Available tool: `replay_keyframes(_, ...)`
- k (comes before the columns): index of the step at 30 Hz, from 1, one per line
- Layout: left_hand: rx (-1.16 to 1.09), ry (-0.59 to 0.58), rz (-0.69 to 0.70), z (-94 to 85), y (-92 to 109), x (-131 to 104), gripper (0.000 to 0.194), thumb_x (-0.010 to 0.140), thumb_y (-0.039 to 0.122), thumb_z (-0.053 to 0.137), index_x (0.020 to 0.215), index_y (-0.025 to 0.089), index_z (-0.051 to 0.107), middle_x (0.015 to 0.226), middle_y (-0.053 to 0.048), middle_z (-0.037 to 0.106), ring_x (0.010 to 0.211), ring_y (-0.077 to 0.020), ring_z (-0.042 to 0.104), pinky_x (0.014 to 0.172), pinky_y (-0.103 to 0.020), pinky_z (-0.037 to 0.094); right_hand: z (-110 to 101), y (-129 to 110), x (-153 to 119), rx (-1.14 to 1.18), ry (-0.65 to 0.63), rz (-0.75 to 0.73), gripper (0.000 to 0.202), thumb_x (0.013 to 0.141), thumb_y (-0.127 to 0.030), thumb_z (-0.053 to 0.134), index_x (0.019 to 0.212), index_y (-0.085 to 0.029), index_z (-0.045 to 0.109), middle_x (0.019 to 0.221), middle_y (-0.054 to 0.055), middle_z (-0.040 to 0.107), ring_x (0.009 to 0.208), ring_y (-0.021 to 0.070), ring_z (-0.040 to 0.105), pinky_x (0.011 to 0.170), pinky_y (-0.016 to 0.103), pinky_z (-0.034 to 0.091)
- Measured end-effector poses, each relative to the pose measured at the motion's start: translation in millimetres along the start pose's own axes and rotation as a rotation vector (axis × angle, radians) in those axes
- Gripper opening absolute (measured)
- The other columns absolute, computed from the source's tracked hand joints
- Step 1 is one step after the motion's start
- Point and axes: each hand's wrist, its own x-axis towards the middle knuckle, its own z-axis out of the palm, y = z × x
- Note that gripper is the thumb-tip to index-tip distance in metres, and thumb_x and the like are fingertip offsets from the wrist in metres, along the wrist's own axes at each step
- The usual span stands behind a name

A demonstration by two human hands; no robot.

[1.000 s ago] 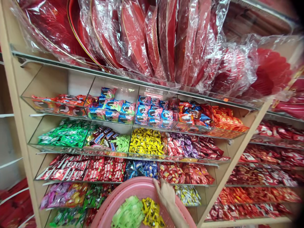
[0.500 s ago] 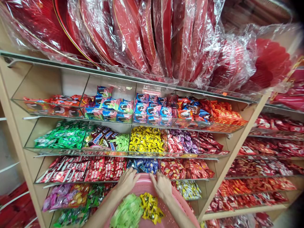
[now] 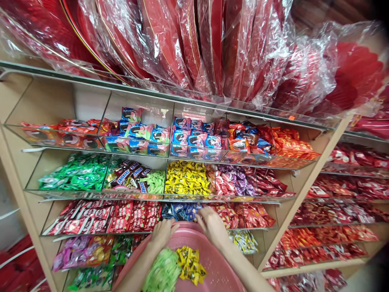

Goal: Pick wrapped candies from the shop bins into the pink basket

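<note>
A pink plastic basket (image 3: pixel 212 259) is at the bottom centre, with light green wrapped candies (image 3: pixel 162 269) and yellow wrapped candies (image 3: pixel 192 264) inside. My left hand (image 3: pixel 163 233) is closed on the basket's far rim. My right hand (image 3: pixel 211 223) has its fingers bent just above the rim, in front of the blue wrapped candies (image 3: pixel 181 211) in the shelf compartment; whether it touches anything is hard to see.
Glass-fronted shelves hold yellow candies (image 3: pixel 187 178), green candies (image 3: pixel 74 172), Snickers bars (image 3: pixel 124 174) and red packets (image 3: pixel 136 215). Red items in clear plastic (image 3: pixel 167 44) fill the top shelf. A wooden upright (image 3: pixel 306 190) divides off more red candies at right.
My right hand has lifted off the basket's rim and moved up a little towards the shelf. The left hand still holds the rim. The view has shifted slightly.
</note>
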Motion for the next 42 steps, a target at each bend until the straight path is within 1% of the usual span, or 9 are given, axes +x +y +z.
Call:
replay_keyframes(2, 0.014, -0.007, -0.005, -0.7, 2.0, 0.0, 0.048, 0.086, 0.051, 0.026, 0.112, 0.024, 0.057, 0.101, -0.011, 0.065, 0.096, -0.0262, 0.059, 0.078, -0.035, 0.042, -28.7, -1.6, 19.6, 0.014, 0.099, -0.071, 0.032, 0.093, -0.031, 0.028, 0.094, -0.019, 0.058, 0.089, 0.006, 0.06, 0.087, 0.0176, 0.053, 0.079, 0.027, 0.039)
replay_keyframes(4, 0.012, -0.012, -0.012, -1.1, 3.2, 0.0, 0.048, 0.086, 0.051, 0.026, 0.113, 0.025, 0.056, 0.103, -0.01, 0.065, 0.097, -0.0255, 0.059, 0.079, -0.034, 0.041, -49.8, 1.7, 41.8, -0.032, 0.149, -0.102, 0.028, 0.092, -0.03, 0.032, 0.097, -0.018, 0.057, 0.09, 0.006, 0.059, 0.088, 0.0177, 0.051, 0.079, 0.027, 0.039)
replay_keyframes(7, 0.008, 0.011, -0.01, -0.2, 2.2, -0.3, 0.049, 0.087, 0.051, 0.026, 0.115, 0.024, 0.055, 0.103, -0.009, 0.065, 0.099, -0.0242, 0.058, 0.083, -0.033, 0.04, -62.7, 11.8, 70.7, -0.11, 0.109, -0.118, 0.027, 0.089, -0.032, 0.04, 0.103, -0.017, 0.057, 0.095, 0.007, 0.058, 0.092, 0.0181, 0.05, 0.08, 0.028, 0.039)
replay_keyframes(12, 0.055, 0.05, -0.003, 3.3, -3.7, -7.0, 0.051, 0.087, 0.052, 0.025, 0.116, 0.023, 0.055, 0.098, -0.01, 0.066, 0.095, -0.0259, 0.059, 0.081, -0.035, 0.04, -56.1, 23.3, 92.5, -0.156, -0.034, -0.128, 0.036, 0.082, -0.044, 0.05, 0.103, -0.016, 0.061, 0.098, 0.008, 0.059, 0.095, 0.0195, 0.052, 0.079, 0.029, 0.04)
replay_keyframes(16, 0.045, 0.025, -0.04, 7.5, -9.6, -17.2, 0.05, 0.087, 0.052, 0.025, 0.114, 0.023, 0.056, 0.097, -0.009, 0.067, 0.096, -0.0246, 0.058, 0.08, -0.033, 0.04, -50.4, 26.3, 93.9, -0.116, -0.076, -0.131, 0.037, 0.081, -0.044, 0.053, 0.102, -0.015, 0.062, 0.098, 0.008, 0.061, 0.095, 0.019, 0.054, 0.081, 0.027, 0.039)
replay_keyframes(20, 0.048, -0.018, -0.052, 11.5, -13.5, -24.8, 0.051, 0.087, 0.053, 0.022, 0.108, 0.023, 0.058, 0.096, -0.01, 0.067, 0.094, -0.0246, 0.059, 0.078, -0.033, 0.041, -49.4, 25.6, 91.8, -0.082, -0.081, -0.121, 0.032, 0.083, -0.039, 0.052, 0.101, -0.015, 0.063, 0.098, 0.008, 0.061, 0.096, 0.0184, 0.054, 0.082, 0.026, 0.038)
replay_keyframes(24, 0.029, -0.055, -0.047, 12.8, -13.2, -29.0, 0.049, 0.088, 0.049, 0.022, 0.105, 0.022, 0.059, 0.095, -0.011, 0.067, 0.092, -0.0249, 0.061, 0.075, -0.033, 0.042, -50.0, 21.2, 89.6, -0.099, -0.08, -0.1, 0.026, 0.084, -0.032, 0.05, 0.099, -0.016, 0.063, 0.095, 0.008, 0.062, 0.095, 0.0178, 0.054, 0.081, 0.025, 0.038)
replay_keyframes(33, -0.034, -0.046, -0.034, 15.7, -12.2, -29.7, 0.045, 0.088, 0.045, 0.024, 0.095, 0.021, 0.061, 0.093, -0.01, 0.068, 0.087, -0.0233, 0.063, 0.07, -0.03, 0.044, -52.7, 20.3, 88.0, -0.073, -0.099, -0.078, 0.021, 0.083, -0.029, 0.05, 0.093, -0.016, 0.063, 0.092, 0.008, 0.06, 0.09, 0.0172, 0.055, 0.077, 0.025, 0.038)
replay_keyframes(42, -0.042, -0.038, -0.02, 9.9, -8.6, -32.0, 0.043, 0.089, 0.046, 0.026, 0.102, 0.024, 0.06, 0.096, -0.008, 0.069, 0.09, -0.02, 0.063, 0.073, -0.026, 0.042, -54.0, 30.1, 86.1, 0.038, 0.008, -0.064, 0.021, 0.085, -0.027, 0.046, 0.093, -0.017, 0.063, 0.091, 0.006, 0.059, 0.085, 0.0151, 0.056, 0.077, 0.024, 0.039)
